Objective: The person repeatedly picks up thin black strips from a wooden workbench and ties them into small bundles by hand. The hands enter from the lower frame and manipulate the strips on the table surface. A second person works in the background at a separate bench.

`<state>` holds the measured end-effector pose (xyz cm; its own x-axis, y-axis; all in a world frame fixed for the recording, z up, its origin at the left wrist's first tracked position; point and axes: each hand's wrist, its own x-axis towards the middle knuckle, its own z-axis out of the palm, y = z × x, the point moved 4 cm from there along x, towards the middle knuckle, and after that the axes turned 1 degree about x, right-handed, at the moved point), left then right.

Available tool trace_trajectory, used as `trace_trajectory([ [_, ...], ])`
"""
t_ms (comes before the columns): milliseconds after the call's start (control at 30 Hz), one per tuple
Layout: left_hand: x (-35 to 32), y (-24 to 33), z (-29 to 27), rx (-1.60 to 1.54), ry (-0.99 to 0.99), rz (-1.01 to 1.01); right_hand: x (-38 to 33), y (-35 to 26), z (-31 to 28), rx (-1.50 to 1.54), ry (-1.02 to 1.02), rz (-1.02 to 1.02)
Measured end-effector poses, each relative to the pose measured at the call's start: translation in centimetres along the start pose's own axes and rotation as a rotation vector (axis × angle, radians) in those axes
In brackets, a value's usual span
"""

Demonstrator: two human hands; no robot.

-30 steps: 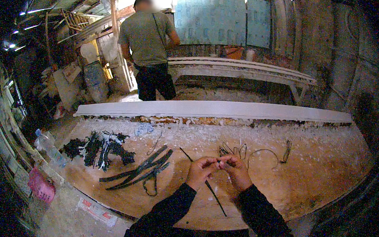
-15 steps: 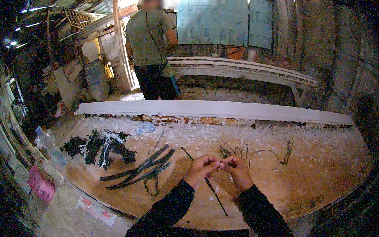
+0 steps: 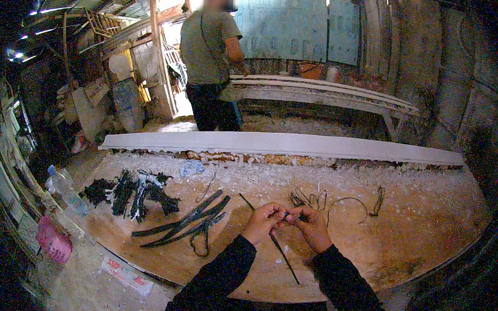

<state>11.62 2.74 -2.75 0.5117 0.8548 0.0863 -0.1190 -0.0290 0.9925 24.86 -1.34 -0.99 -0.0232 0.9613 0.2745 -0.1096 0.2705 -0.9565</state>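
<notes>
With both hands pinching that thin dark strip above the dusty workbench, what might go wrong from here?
1. The thin dark strip is pinched only at its top between the left hand and right hand; its free end could whip or slip out.
2. Loose wire loops lie just beyond the fingers and might snag.
3. White dust on the workbench may weaken the grip.

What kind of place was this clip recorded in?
Probably a rough workshop for plaster or cast mouldings. A long white moulding lies along a crumb-strewn wooden workbench, another sits on a bench behind, and both hands work thin dark wire.
</notes>
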Motion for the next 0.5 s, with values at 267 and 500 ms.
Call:
trace_trajectory([
  [267,0.2,0.3,-0.6,0.109,0.147,0.104,-0.4,-1.0,0.3,-0.01,-0.011,0.005],
  [500,0.2,0.6,-0.8,0.128,0.256,0.254,-0.3,-1.0,0.3,-0.087,-0.031,0.025],
])
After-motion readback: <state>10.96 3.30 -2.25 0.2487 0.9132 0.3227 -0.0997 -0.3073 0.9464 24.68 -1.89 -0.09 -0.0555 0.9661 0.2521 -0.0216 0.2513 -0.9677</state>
